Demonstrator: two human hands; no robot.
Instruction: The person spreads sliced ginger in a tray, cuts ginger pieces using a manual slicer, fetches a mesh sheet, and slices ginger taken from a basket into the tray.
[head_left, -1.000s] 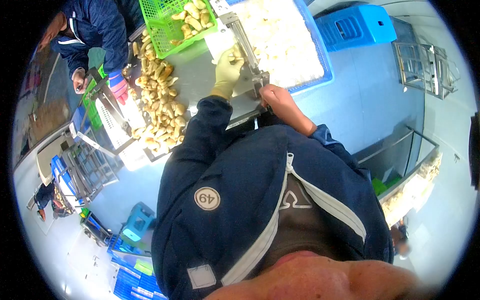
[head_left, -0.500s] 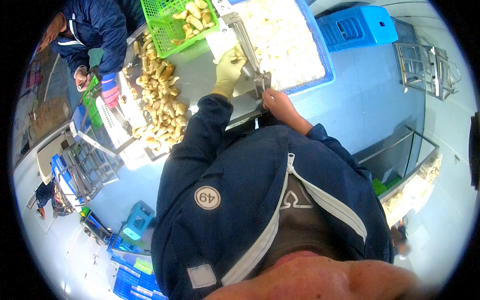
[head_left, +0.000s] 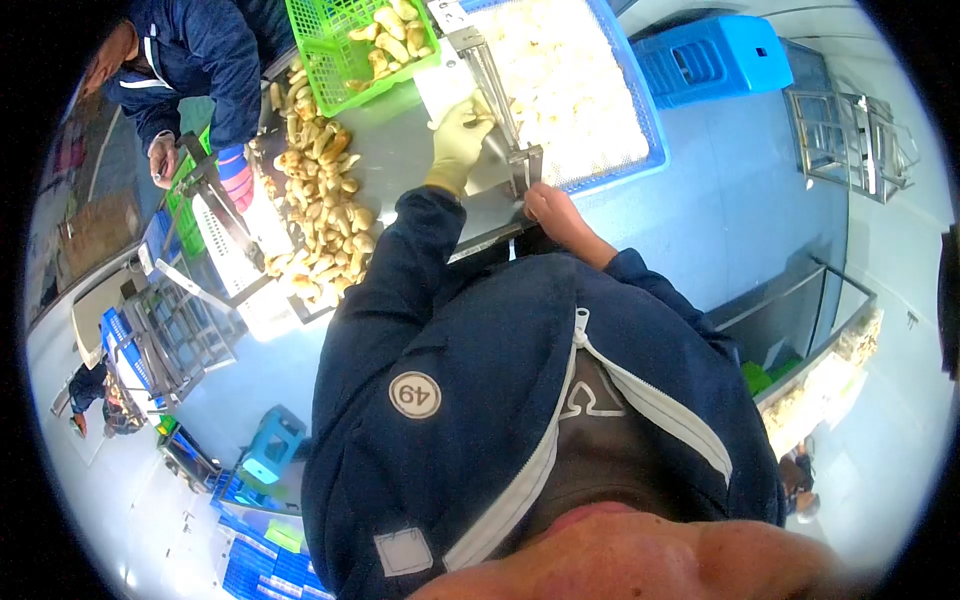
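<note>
My left hand (head_left: 459, 148), in a pale yellow glove, is closed on a mushroom (head_left: 481, 104) at a white board (head_left: 440, 88). Its fingers partly cover the mushroom. Beside it runs a long metal blade cutter (head_left: 496, 90). Bare and closed, my right hand (head_left: 553, 212) grips the cutter's handle end (head_left: 526, 172) near the front edge of the steel table (head_left: 390, 140). To the right of the cutter, a blue basket (head_left: 655, 130) holds many white slices (head_left: 570, 90). Whole mushrooms (head_left: 325, 210) lie heaped left of my left hand.
A green basket (head_left: 345, 95) with more mushrooms stands at the back. Across the heap, a co-worker (head_left: 200, 60) handles another cutter (head_left: 222, 205) over a white perforated tray (head_left: 215, 235). A blue stool (head_left: 715, 60) stands beyond the blue basket; a metal rack (head_left: 850, 140) is far right.
My right hand has shifted slightly down toward me with the handle end. My left hand stays nearly in place. The co-worker's cutter arm now shows raised toward their hand.
</note>
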